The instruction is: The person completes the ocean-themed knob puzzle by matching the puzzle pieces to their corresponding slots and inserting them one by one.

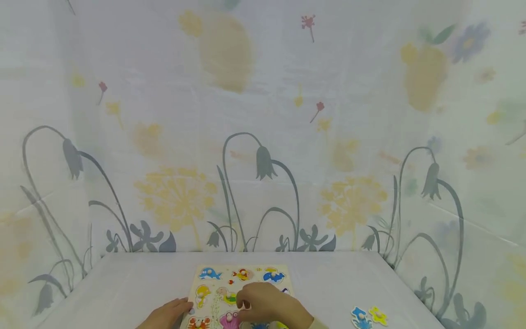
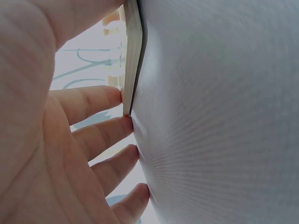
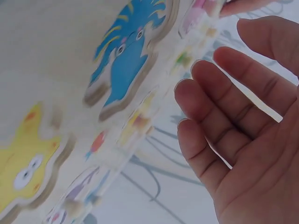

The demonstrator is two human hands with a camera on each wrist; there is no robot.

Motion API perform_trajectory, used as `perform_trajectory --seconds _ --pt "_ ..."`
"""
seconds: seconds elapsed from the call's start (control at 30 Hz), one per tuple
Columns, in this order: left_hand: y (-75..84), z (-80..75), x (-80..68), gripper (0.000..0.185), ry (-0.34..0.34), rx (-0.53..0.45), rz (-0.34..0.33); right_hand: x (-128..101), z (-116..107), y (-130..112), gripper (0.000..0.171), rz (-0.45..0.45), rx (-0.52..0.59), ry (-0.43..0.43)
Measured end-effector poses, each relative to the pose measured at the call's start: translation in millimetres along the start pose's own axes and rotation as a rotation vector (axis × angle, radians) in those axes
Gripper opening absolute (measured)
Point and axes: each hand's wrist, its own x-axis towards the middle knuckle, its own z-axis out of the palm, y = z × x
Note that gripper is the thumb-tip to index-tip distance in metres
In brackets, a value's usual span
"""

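Observation:
A wooden puzzle board (image 1: 213,279) with sea-animal pieces lies at the near middle of the table. My left hand (image 1: 174,310) rests at its left side. In the left wrist view its straight fingers (image 2: 100,100) touch the board's edge (image 2: 133,56). My right hand (image 1: 259,302) hovers over the lower middle of the board. Seen from the right wrist, its fingers (image 3: 219,93) are loosely spread and hold nothing, beside a blue fish piece (image 3: 126,51) and a yellow starfish piece (image 3: 23,170). The thumb tip lies by a pink piece (image 3: 198,14).
Two loose pieces, a blue one (image 1: 360,317) and a yellow one (image 1: 378,315), lie on the white tablecloth (image 1: 123,288) to the right of the board. Flower-printed sheets (image 1: 263,137) close in the table at the back and on both sides.

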Motion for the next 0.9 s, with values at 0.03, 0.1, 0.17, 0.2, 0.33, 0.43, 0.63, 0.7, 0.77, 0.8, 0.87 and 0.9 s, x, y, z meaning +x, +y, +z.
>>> perform_trajectory --seconds 0.03,0.1,0.17,0.2,0.33,0.43,0.63,0.7,0.77,0.8,0.87,0.9 --pt "1.1 0.5 0.3 0.086 -0.001 -0.002 -0.005 -4.0 -0.5 2.4 0.009 -0.001 -0.001 0.011" --pt "3.1 1.0 0.7 0.087 -0.004 0.001 -0.014 -12.0 -1.4 6.7 0.008 0.008 0.002 0.026" --pt "3.3 1.4 0.6 0.087 -0.003 0.004 -0.019 -19.7 -1.3 11.4 0.007 0.002 -0.01 0.05" --pt "3.0 1.4 0.7 0.087 -0.005 0.008 -0.02 -23.9 -2.0 13.3 0.007 -0.004 -0.017 0.058" --pt "1.6 1.3 1.4 0.086 -0.008 0.018 0.006 -41.4 -8.2 19.1 0.007 0.032 -0.014 0.079" --pt "2.0 -0.6 1.6 0.084 -0.01 0.031 0.031 -54.2 -15.2 23.3 0.007 0.079 -0.005 0.075" --pt "2.9 -3.6 -0.4 0.082 0.0 0.032 0.037 -78.5 -25.3 39.3 0.009 0.147 0.018 0.077" --pt "3.5 -3.4 -1.2 0.082 0.005 0.032 0.041 -87.6 -28.2 45.5 0.009 0.169 0.025 0.092" --pt "3.9 -2.8 -1.4 0.083 0.006 0.031 0.034 -96.4 -30.5 51.9 0.009 0.185 0.029 0.116" --pt "4.1 -2.7 -1.6 0.083 0.006 0.03 0.031 -100.7 -31.3 55.2 0.008 0.19 0.025 0.131" --pt "3.9 -2.5 -1.9 0.082 0.003 0.023 0.026 -108.4 -33.0 61.1 0.009 0.208 0.029 0.15" --pt "3.7 -2.4 -1.9 0.082 0.001 0.021 0.025 -112.2 -33.5 64.2 0.009 0.215 0.028 0.159"
